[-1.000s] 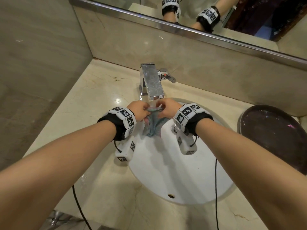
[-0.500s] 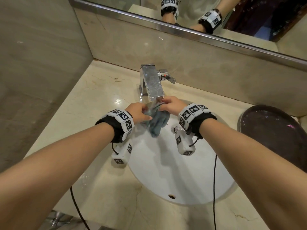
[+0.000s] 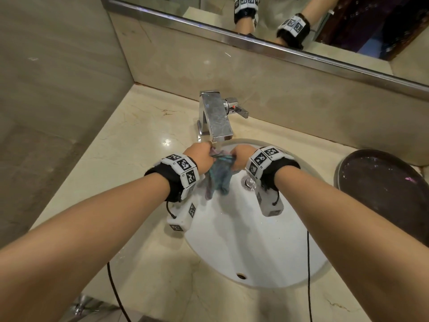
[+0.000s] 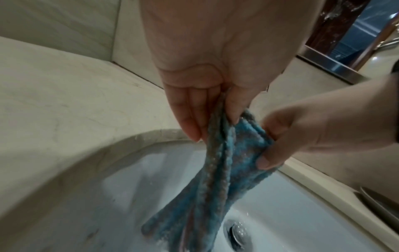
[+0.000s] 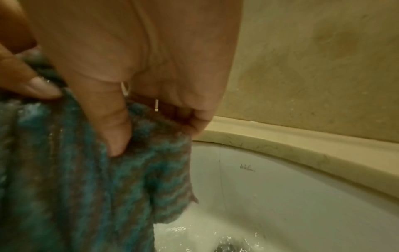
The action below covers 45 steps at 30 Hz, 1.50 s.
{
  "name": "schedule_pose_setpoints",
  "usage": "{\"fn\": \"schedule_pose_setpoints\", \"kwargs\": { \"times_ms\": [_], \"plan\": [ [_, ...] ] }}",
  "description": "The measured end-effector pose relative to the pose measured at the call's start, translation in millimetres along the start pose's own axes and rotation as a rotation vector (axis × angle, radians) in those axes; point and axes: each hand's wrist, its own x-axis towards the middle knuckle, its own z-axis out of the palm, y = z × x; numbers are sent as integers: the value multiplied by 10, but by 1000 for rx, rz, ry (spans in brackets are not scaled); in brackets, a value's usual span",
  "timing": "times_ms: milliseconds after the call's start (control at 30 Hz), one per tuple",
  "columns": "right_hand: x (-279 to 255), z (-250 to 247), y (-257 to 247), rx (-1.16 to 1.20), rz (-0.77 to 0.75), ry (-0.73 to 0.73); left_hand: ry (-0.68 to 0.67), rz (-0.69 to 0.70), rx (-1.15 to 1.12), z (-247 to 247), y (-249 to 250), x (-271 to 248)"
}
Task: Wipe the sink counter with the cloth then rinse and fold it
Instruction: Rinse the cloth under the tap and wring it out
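A wet blue-grey cloth (image 3: 218, 177) hangs bunched just below the chrome faucet (image 3: 216, 117), over the white sink bowl (image 3: 243, 247). My left hand (image 3: 200, 156) pinches its top edge between thumb and fingers; in the left wrist view the cloth (image 4: 215, 179) runs down from the left hand (image 4: 215, 109) toward the drain (image 4: 237, 235). My right hand (image 3: 240, 155) grips the other end of that edge; in the right wrist view its thumb presses into the cloth (image 5: 86, 179) held in the right hand (image 5: 151, 127). Water splashes in the bowl (image 5: 280, 196).
The beige marble counter (image 3: 139, 147) surrounds the bowl. A dark round tray (image 3: 383, 189) sits on it at the right. The faucet lever (image 3: 239, 110) points right. A wall stands close on the left and a mirror (image 3: 301, 26) above the backsplash. Cables hang below both wrists.
Both hands have shifted slightly with the cloth under the spout. The cloth, bunched and lifted half a second ago, now hangs lower and more spread between the two hands.
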Motion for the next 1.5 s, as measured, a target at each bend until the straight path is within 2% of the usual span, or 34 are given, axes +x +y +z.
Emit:
{"fn": "schedule_pose_setpoints", "kwargs": {
  "times_ms": [133,200,300,467,533,600,700,800,867,1000,1200,1300,1400,1500],
  "plan": [
    [1,-5,49,275,-9,90,-7,-61,22,-45,-107,2],
    [-15,-18,35,436,-67,136,-48,-83,53,-70,-137,-2],
    [-64,-48,-50,492,-171,132,-96,-42,84,-72,-122,-9],
    [-76,-87,-83,456,-213,137,-48,16,72,-84,-91,-6],
    [-78,-93,-59,366,-198,138,-43,22,91,-104,-69,-27],
    [-68,-84,-18,203,-145,148,-24,28,103,-112,-60,-41],
    [-42,-43,53,-17,-35,68,-45,25,93,-90,-57,-58],
    [-51,-23,76,-66,6,57,-84,7,61,-56,-36,-72],
    [-50,-24,90,25,-14,96,-110,-14,70,-43,-50,-70],
    [-64,-36,70,423,-122,163,-171,-23,138,-52,-122,-71],
    [-144,-121,-67,556,-190,145,-48,6,-29,-23,-94,-60],
    [-122,-103,-62,436,-171,159,-27,-28,-62,-34,-102,-30],
    [-105,-94,-50,310,-134,170,-59,0,16,-26,-141,-13],
    [-77,-71,-36,34,-74,129,-42,25,0,-36,-157,-11]
  ]
}}
